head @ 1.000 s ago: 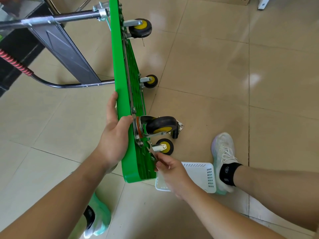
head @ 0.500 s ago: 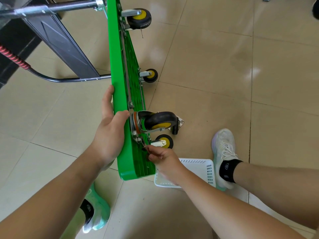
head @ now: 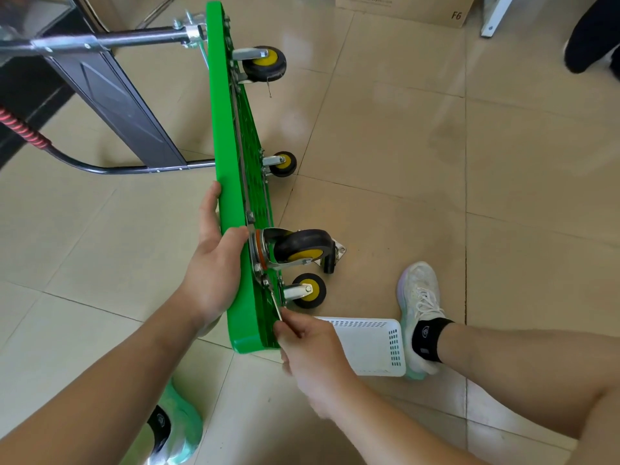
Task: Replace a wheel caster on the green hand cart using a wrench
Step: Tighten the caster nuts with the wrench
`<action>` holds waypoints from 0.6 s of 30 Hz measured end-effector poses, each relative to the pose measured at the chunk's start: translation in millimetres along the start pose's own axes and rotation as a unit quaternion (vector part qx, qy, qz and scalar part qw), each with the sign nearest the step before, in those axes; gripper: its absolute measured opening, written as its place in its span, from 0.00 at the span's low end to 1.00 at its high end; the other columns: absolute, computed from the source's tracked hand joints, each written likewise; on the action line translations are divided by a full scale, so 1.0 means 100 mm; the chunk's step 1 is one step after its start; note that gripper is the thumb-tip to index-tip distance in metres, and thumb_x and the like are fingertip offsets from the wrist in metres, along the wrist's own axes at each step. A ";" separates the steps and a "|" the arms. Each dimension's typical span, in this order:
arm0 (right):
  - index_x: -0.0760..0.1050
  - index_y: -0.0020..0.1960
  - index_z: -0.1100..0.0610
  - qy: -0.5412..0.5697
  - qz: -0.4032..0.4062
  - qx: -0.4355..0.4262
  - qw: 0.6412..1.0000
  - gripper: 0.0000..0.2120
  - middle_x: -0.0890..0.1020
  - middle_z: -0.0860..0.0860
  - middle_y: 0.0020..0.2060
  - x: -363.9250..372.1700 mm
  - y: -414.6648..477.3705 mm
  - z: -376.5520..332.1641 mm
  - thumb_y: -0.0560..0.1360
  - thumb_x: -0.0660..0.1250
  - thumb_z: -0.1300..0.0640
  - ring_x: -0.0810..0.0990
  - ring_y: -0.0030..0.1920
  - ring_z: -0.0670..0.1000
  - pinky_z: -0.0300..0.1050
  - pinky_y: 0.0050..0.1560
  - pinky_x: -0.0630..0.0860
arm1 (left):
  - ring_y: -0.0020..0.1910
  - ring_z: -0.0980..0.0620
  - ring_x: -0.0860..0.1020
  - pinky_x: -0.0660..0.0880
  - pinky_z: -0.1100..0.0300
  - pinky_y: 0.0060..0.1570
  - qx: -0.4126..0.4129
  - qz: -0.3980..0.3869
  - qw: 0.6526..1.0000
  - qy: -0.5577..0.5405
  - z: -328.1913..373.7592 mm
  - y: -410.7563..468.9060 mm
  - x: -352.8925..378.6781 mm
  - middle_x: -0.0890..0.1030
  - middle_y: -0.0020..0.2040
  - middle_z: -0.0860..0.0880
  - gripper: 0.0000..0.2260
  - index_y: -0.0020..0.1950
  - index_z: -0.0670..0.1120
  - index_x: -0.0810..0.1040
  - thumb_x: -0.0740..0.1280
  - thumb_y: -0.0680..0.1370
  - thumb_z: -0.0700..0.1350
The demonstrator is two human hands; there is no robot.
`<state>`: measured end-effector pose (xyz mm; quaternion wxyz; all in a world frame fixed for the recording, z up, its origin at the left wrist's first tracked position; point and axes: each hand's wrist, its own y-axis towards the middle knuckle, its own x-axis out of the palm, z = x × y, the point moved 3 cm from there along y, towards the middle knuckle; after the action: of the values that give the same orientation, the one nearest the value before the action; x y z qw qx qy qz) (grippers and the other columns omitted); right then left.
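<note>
Wrenching the bolt by the caster (head: 295,248): right hand (head: 308,340) grips the wrench (head: 275,305), left hand (head: 214,263) clutches the green cart (head: 228,129) edge, steady turn's probably next.

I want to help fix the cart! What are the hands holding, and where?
The left hand grips the green cart by its deck edge, beside the big caster. The right hand pinches the wrench by its handle's lower end.

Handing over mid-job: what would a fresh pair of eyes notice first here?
The green cart stands on its edge mid-frame, wheels pointing right. Near its lower end the left hand grips the edge beside a large black caster, while the right hand holds a wrench at the caster's base. A white basket lies just right of that hand.
</note>
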<state>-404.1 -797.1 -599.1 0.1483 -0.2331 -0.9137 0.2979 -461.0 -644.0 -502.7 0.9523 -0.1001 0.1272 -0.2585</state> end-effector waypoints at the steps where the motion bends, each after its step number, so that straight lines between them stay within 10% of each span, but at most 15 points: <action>1: 0.83 0.61 0.48 0.028 0.002 0.022 0.999 0.14 0.74 0.42 0.29 0.03 -0.05 -0.03 0.82 0.64 0.60 0.67 0.27 0.42 0.36 0.32 0.63 | 0.56 0.52 0.80 0.75 0.61 0.49 -0.002 0.000 1.000 0.001 0.00 0.00 0.00 0.79 0.67 0.53 0.33 0.77 0.70 0.53 0.58 0.73 0.54; 6: 0.87 0.49 0.49 0.111 0.010 0.088 0.990 0.13 0.69 0.53 0.35 0.10 -0.20 -0.19 0.79 0.66 0.62 0.60 0.30 0.47 0.45 0.34 0.53 | 0.62 0.47 0.79 0.76 0.49 0.60 -0.005 -0.008 1.000 0.009 0.01 -0.02 -0.01 0.77 0.69 0.52 0.33 0.76 0.73 0.53 0.58 0.73 0.54; 13: 0.82 0.61 0.50 0.014 0.011 0.039 0.999 0.13 0.84 0.50 0.41 -0.06 -0.23 -0.17 0.79 0.69 0.60 0.75 0.31 0.45 0.39 0.33 0.69 | 0.62 0.46 0.79 0.76 0.43 0.64 -0.013 -0.012 1.000 0.010 0.01 -0.04 -0.02 0.77 0.70 0.53 0.31 0.75 0.75 0.53 0.58 0.74 0.54; 18: 0.82 0.59 0.55 0.066 -0.007 0.083 0.994 0.11 0.76 0.51 0.35 -0.02 -0.26 -0.15 0.80 0.67 0.63 0.68 0.29 0.46 0.39 0.30 0.68 | 0.61 0.47 0.79 0.76 0.46 0.62 -0.009 -0.006 1.000 0.006 0.00 -0.02 0.00 0.77 0.69 0.53 0.32 0.75 0.74 0.54 0.58 0.74 0.54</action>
<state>-405.2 -809.8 -572.0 0.2292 -0.2324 -0.8758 0.3555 -462.2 -645.3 -502.3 0.9489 -0.1081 0.1349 -0.2639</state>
